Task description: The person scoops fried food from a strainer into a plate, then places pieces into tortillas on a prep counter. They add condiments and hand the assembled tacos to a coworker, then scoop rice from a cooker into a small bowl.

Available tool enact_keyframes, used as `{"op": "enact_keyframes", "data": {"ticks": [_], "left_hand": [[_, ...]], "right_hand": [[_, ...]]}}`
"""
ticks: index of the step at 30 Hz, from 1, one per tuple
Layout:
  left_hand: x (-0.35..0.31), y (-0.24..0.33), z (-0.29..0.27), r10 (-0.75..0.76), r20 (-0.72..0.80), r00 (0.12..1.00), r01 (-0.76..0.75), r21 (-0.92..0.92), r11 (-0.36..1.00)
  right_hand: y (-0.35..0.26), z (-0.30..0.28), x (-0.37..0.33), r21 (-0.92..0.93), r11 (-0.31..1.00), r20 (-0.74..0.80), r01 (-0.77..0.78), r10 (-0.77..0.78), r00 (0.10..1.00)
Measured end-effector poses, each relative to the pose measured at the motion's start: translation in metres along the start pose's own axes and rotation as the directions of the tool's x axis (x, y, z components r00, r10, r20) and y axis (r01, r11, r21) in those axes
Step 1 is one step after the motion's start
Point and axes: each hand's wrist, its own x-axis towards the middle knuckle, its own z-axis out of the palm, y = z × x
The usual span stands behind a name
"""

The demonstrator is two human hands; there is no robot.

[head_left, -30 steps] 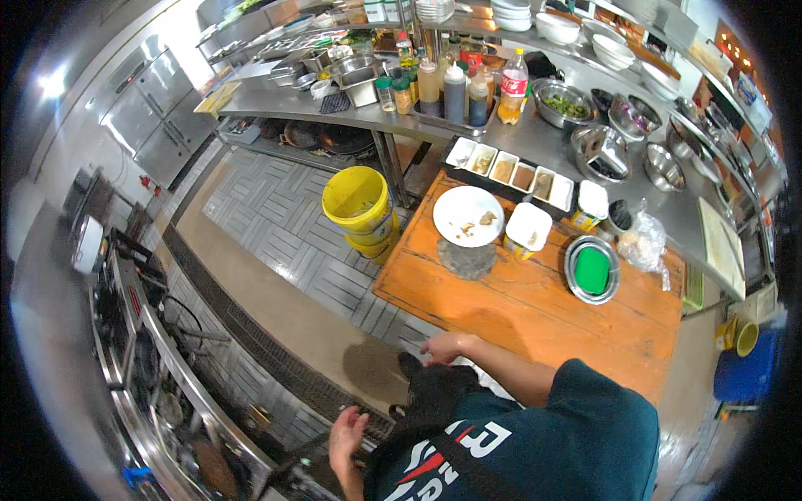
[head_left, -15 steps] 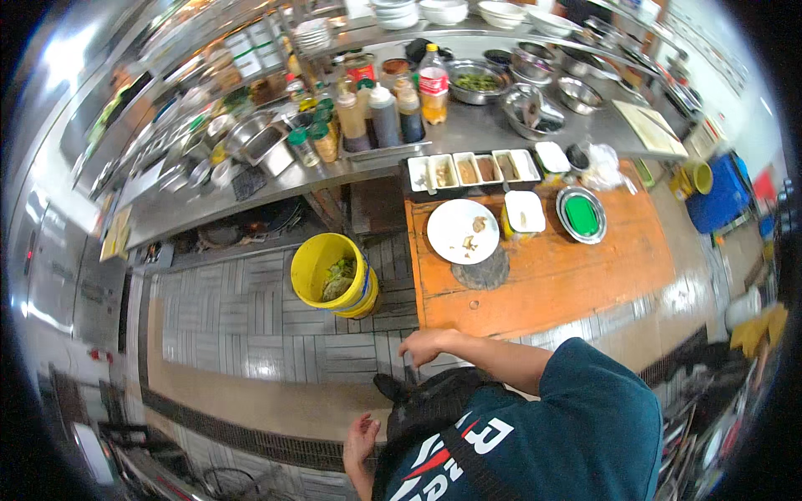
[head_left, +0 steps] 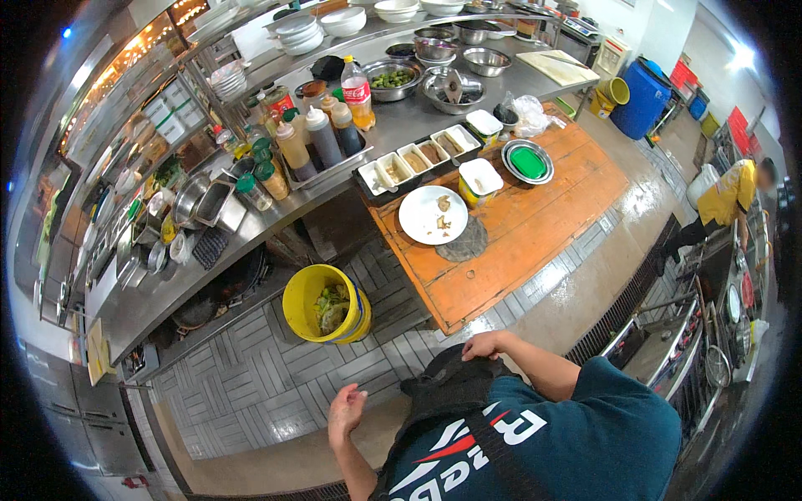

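Note:
My left hand [head_left: 346, 411] is raised off my left side, its fingers loosely apart and holding nothing. In front of my chest, my right hand [head_left: 484, 344] bends inward with its fingers curled at the edge of the black apron [head_left: 443, 376], which hangs over my dark green shirt [head_left: 576, 434]. The fingertips seem to pinch the cloth. Ahead of my right hand is an orange wooden table [head_left: 535, 234] with a white plate [head_left: 418, 219] bearing food scraps. A yellow bucket [head_left: 361, 316] with green leafy waste stands on the floor, left of the table.
Behind the table runs a steel counter [head_left: 384, 125] with sauce bottles [head_left: 322, 134], a soda bottle [head_left: 357, 93] and metal bowls. Seasoning tubs [head_left: 393, 169] line the table's far edge. A person in a yellow shirt [head_left: 728, 194] bends over at the far right, near cooking equipment.
The view has swung to the right, bringing the person in yellow into sight. My right hand has drawn back from out front to the apron's edge. My left hand has risen.

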Motion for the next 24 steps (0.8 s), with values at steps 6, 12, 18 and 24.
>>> {"op": "enact_keyframes", "data": {"ticks": [6,12,18,24], "left_hand": [[0.014,0.016,0.037,0.093,0.172,0.981,-0.080,-0.078,0.994],[0.003,0.007,0.060,0.084,0.262,0.961,-0.079,-0.030,0.996],[-0.014,-0.029,0.047,0.128,0.177,0.976,-0.113,-0.095,0.989],[-0.008,-0.051,0.022,-0.033,0.143,0.989,0.057,-0.162,0.985]], "right_hand": [[0.087,-0.001,0.022,0.706,0.708,-0.007,0.010,-0.007,1.000],[0.119,0.016,0.032,0.411,0.872,-0.080,-0.267,0.326,0.942],[0.067,0.018,0.029,0.349,0.915,0.057,-0.201,0.194,0.979],[-0.043,-0.019,-0.015,0.049,0.998,0.003,-0.025,0.025,1.000]]}}
